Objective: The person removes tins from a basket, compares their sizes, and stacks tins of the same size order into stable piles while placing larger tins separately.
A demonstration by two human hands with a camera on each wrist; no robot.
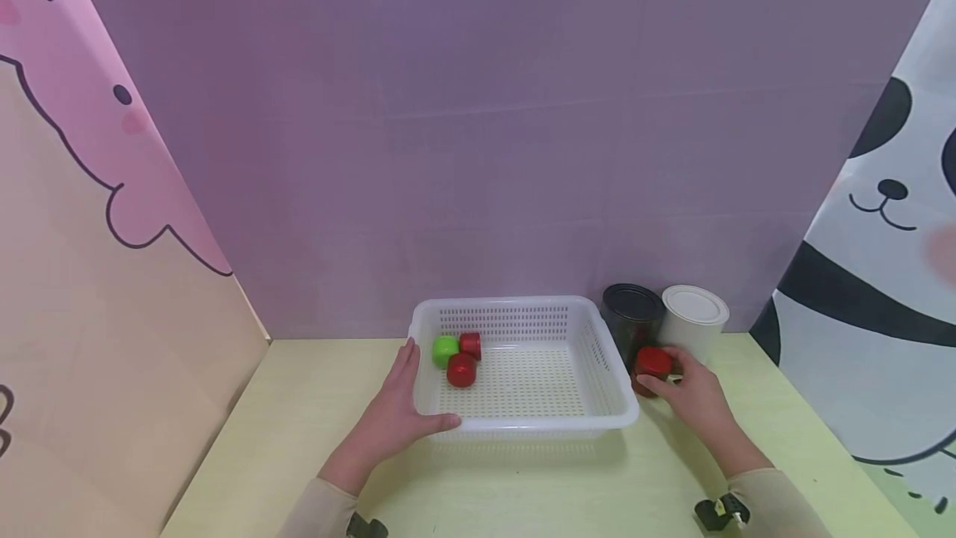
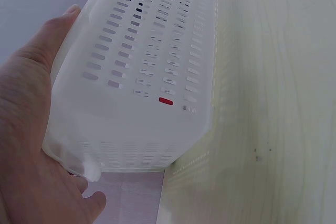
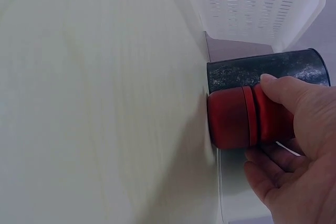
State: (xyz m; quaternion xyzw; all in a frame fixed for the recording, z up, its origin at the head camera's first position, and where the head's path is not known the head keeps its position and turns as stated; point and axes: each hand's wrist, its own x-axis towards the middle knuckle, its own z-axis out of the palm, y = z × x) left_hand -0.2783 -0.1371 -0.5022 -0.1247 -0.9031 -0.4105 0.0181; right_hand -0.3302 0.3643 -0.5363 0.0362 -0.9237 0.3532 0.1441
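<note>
Pinching the jar, still outside, the right grip has the basket leftward, three pieces already in, the left grip spread against it.

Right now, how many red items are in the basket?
2: the farther red item, right of the green item; the nearer red item, just in front. None seem hidden.

purple backdrop | left: pink cartoon panel | right: panda panel | pale table

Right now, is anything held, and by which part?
Right hand pinches the red container by its upper part. Left hand touches the white basket at its near-left corner.
</note>
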